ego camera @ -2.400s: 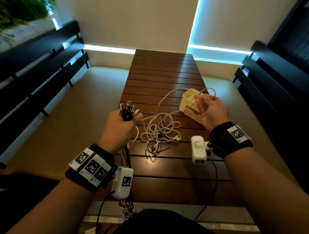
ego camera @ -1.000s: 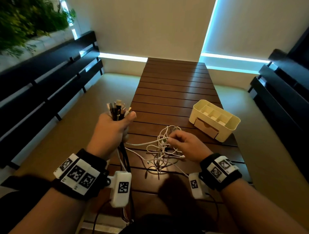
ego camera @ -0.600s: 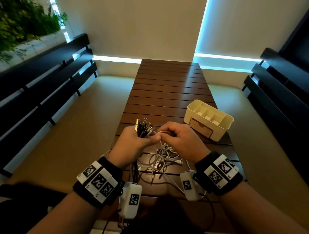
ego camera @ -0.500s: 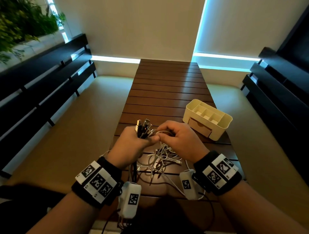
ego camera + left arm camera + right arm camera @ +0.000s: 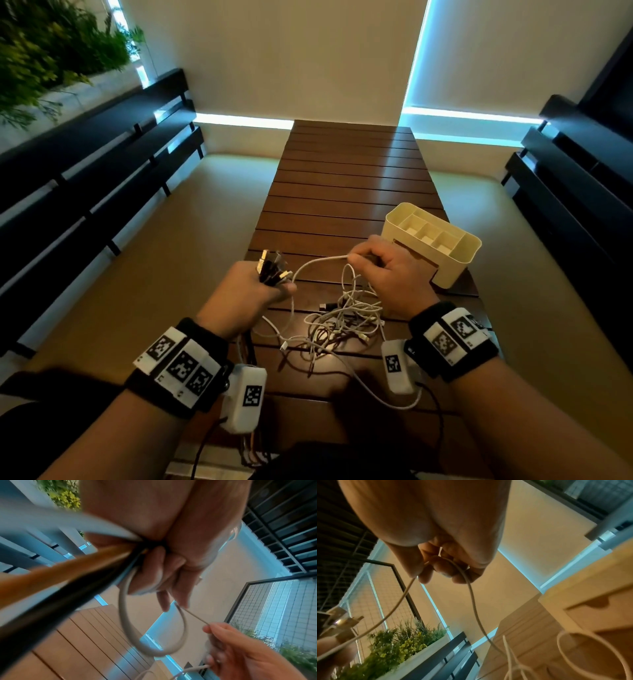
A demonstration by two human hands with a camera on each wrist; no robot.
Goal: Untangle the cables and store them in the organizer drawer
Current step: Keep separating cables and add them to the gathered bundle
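My left hand (image 5: 255, 291) grips a bundle of cable ends (image 5: 272, 269), plugs pointing up, above the table's left edge. In the left wrist view several cables (image 5: 96, 566) run out of that fist. My right hand (image 5: 387, 270) pinches a white cable (image 5: 318, 262) that arcs across to the left hand. The right wrist view shows that white cable (image 5: 471, 595) looped through the curled fingers (image 5: 443, 569). A tangle of white and dark cables (image 5: 342, 322) lies on the table between my wrists. The cream organizer (image 5: 459, 260) stands just beyond my right hand, its drawer (image 5: 599, 614) closed.
The slatted wooden table (image 5: 349, 178) runs away from me. Dark benches (image 5: 85, 164) line the left and right (image 5: 575, 192) sides. A planter with greenery (image 5: 44, 51) sits at the upper left. Wrist camera units (image 5: 246, 397) hang below both wrists.
My hands were together at the plug bundle half a second ago. The right hand has since drawn away to the right, pulling the white cable out between them.
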